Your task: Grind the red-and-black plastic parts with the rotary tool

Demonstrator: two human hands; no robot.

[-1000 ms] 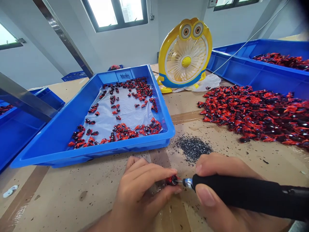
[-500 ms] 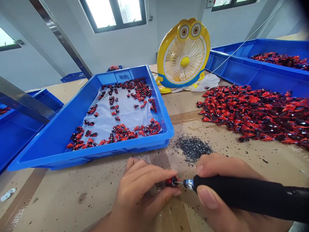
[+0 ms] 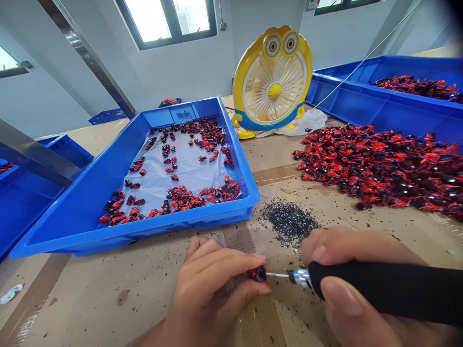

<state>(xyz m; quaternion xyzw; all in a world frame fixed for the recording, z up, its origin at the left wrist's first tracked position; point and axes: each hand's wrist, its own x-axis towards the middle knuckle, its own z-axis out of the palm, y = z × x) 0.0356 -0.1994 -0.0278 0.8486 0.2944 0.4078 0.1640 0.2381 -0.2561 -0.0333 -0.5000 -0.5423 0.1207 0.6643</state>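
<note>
My left hand (image 3: pixel 213 284) is closed, pinching a small red and black plastic part (image 3: pixel 259 273) between thumb and fingertips just above the table. My right hand (image 3: pixel 358 255) grips a rotary tool (image 3: pixel 383 289) with a thick black sleeve, a silver collar and a thin metal bit. The bit points left and its tip reaches the right edge of the part; whether it touches cannot be made out. Behind the hands lies a patch of black shavings (image 3: pixel 289 219) on the cardboard-covered table (image 3: pixel 108 299).
Left of centre stands a blue tray (image 3: pixel 132 231) with many similar parts on a white sheet. A heap of red and black parts (image 3: pixel 383 168) lies at right, before more blue trays (image 3: pixel 390 103). A yellow fan (image 3: pixel 274 91) stands behind; a metal post (image 3: pixel 90 58) rises at left.
My right hand and the rotary tool have drawn back to the right, so more of the bit shows. My left hand keeps its pinch on the part, nearly unmoved.
</note>
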